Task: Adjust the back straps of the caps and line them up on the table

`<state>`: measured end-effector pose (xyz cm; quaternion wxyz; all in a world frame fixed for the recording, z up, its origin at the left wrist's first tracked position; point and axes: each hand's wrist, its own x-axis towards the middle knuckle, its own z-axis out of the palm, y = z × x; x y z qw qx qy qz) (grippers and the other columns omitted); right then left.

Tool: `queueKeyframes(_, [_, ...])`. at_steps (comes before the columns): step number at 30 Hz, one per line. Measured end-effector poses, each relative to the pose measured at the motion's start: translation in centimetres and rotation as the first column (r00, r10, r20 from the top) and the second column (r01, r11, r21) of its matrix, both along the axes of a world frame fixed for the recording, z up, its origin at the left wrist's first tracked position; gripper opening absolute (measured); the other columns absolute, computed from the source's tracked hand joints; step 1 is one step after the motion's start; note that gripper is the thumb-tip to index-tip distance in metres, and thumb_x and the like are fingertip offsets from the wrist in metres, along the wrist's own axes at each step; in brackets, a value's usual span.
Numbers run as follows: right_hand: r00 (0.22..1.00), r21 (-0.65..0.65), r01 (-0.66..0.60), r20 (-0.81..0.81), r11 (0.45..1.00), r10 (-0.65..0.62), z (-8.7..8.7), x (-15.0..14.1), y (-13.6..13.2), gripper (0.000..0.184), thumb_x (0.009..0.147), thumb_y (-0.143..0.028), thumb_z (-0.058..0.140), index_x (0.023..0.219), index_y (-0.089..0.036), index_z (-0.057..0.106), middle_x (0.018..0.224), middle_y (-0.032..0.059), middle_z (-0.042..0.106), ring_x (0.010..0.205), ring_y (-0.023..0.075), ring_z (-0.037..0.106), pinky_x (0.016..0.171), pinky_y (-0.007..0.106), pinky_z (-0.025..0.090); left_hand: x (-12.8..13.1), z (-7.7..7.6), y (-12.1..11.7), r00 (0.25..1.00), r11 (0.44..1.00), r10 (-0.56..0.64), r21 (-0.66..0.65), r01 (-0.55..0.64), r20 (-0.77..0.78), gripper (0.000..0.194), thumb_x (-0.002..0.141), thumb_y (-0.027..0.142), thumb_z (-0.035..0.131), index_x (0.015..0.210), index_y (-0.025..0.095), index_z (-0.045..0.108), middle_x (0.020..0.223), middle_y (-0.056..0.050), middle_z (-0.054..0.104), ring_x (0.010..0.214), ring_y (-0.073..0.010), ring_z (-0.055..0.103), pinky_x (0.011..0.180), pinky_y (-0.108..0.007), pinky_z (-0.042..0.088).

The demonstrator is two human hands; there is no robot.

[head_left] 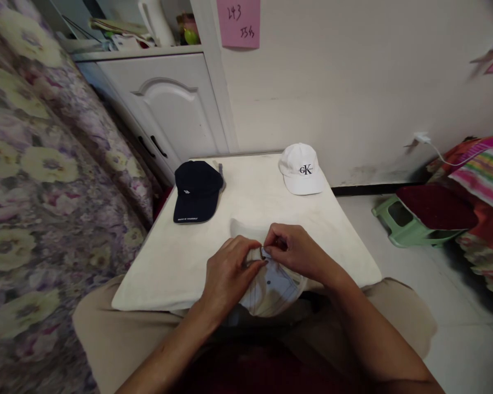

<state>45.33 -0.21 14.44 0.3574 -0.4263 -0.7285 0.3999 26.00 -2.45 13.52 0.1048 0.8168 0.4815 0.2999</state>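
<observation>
Basically, from the left: floral curtain (41,175) along the edge, then white cabinet (164,104) with arched door panel and dark handles, cluttered shelf above, white jug (158,22) included. Next, pink paper (239,22) with handwriting, against pale wall (345,82). Mid-frame, table (242,191) under cream cover, far edge near cabinet and wall, near edge between tan-trousered knees. Rightward, light tiled floor (452,345), green stool (400,230) with dark red top, white plug (422,138) on the wall, striped cloth (488,169). On the table, left side: navy cap (197,189), brim toward the near edge, small white lettering along it. Far right corner: white cap (301,169), black logo, brim also nearward. Both well apart from the hands. At the near edge, centre: pale cap (273,290), bluish panels, partly covered by both hands, lower part hanging past the edge. Left hand (228,271): narrow pinch, thumb and fingers on the strap (252,255). Right hand (296,249): tight pinch at the strap, just beside the buckle (263,253), other fingers curled.
</observation>
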Motion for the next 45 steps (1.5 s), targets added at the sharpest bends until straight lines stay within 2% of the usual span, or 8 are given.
queueKeyframes(16, [0.994, -0.098, -0.091, -0.069, 0.991, 0.084, -0.1, 0.7, 0.3, 0.002, 0.086, -0.023, 0.065, 0.087, -0.021, 0.065, 0.067, -0.0035, 0.060, 0.059, 0.0113, 0.051, 0.056, 0.025, 0.039, -0.3, 0.0, 0.2, 0.999, 0.999, -0.043, -0.012, 0.043, 0.028, 0.023, 0.083, 0.022, 0.073, 0.102, 0.024, 0.061, 0.093, 0.000, 0.067, 0.088, -0.0205, 0.063, 0.074, -0.034, 0.048])
queueKeyframes(19, [0.991, -0.101, -0.108, -0.086, 0.989, 0.100, 0.0, 1.6, 0.8, 0.014, 0.083, -0.028, 0.072, 0.094, -0.022, 0.067, 0.080, -0.0006, 0.065, 0.072, 0.0139, 0.057, 0.066, 0.027, 0.045, -0.6, 0.3, 0.2, 0.997, 0.998, -0.031, -0.052, 0.034, 0.067, 0.023, 0.083, 0.021, 0.073, 0.102, 0.025, 0.061, 0.093, 0.000, 0.067, 0.089, -0.0199, 0.062, 0.076, -0.033, 0.048])
queueKeyframes(22, [0.940, -0.230, -0.291, -0.248, 0.929, 0.233, -0.7, 2.1, 1.5, 0.019, 0.083, -0.030, 0.073, 0.097, -0.020, 0.066, 0.097, 0.0030, 0.068, 0.088, 0.0163, 0.062, 0.079, 0.031, 0.049, -0.8, 0.7, 0.3, 0.993, 0.996, -0.029, -0.086, 0.039, 0.110, 0.021, 0.083, 0.022, 0.074, 0.101, 0.024, 0.063, 0.091, 0.000, 0.066, 0.088, -0.0194, 0.062, 0.075, -0.032, 0.048])
queueKeyframes(25, [0.852, -0.359, -0.440, -0.456, 0.823, 0.257, -1.8, 1.8, 2.2, 0.022, 0.081, -0.029, 0.075, 0.096, -0.018, 0.064, 0.086, 0.0000, 0.067, 0.075, 0.0124, 0.061, 0.071, 0.027, 0.048, -0.8, 0.9, 0.3, 0.990, 0.993, -0.046, -0.102, 0.060, 0.133, 0.020, 0.083, 0.023, 0.075, 0.100, 0.023, 0.064, 0.090, 0.000, 0.066, 0.087, -0.0193, 0.061, 0.075, -0.032, 0.047])
queueKeyframes(27, [0.821, -0.384, -0.464, -0.525, 0.798, 0.225, -2.5, 1.4, 2.5, 0.024, 0.077, -0.027, 0.079, 0.094, -0.017, 0.064, 0.079, -0.0022, 0.066, 0.067, 0.0094, 0.059, 0.065, 0.023, 0.046, -0.8, 1.0, 0.3, 0.988, 0.992, -0.061, -0.099, 0.075, 0.139, 0.021, 0.083, 0.023, 0.075, 0.100, 0.023, 0.064, 0.091, 0.000, 0.066, 0.088, -0.0193, 0.061, 0.076, -0.032, 0.048])
queueKeyframes(33, [0.810, -0.421, -0.472, -0.554, 0.775, 0.192, -3.0, 0.9, 2.7, 0.027, 0.074, -0.027, 0.082, 0.089, -0.016, 0.063, 0.073, -0.0036, 0.064, 0.061, 0.0075, 0.056, 0.059, 0.021, 0.044, -0.7, 1.2, 0.1, 0.990, 0.991, -0.107, -0.067, 0.114, 0.089, 0.023, 0.084, 0.024, 0.073, 0.104, 0.023, 0.062, 0.095, -0.002, 0.066, 0.090, -0.0206, 0.061, 0.077, -0.034, 0.048])
queueKeyframes(39, [0.829, -0.388, -0.432, -0.526, 0.814, 0.190, -3.1, 0.6, 2.6, 0.026, 0.074, -0.027, 0.082, 0.088, -0.016, 0.062, 0.075, -0.0035, 0.064, 0.064, 0.0074, 0.057, 0.059, 0.020, 0.044, -0.6, 1.2, 0.0, 0.994, 0.992, -0.110, -0.051, 0.111, 0.022, 0.025, 0.085, 0.022, 0.071, 0.106, 0.022, 0.059, 0.098, -0.002, 0.067, 0.091, -0.0208, 0.062, 0.078, -0.034, 0.049])
queueKeyframes(45, [0.805, -0.410, -0.484, -0.555, 0.773, 0.209, -2.8, 1.0, 2.6, 0.029, 0.072, -0.022, 0.083, 0.092, -0.016, 0.062, 0.077, -0.0032, 0.065, 0.064, 0.0071, 0.058, 0.057, 0.018, 0.045, -0.9, 1.3, 0.1, 0.994, 0.990, -0.077, -0.116, 0.086, 0.076, 0.030, 0.082, 0.021, 0.074, 0.108, 0.022, 0.060, 0.102, -0.002, 0.070, 0.093, -0.0199, 0.065, 0.080, -0.033, 0.050])
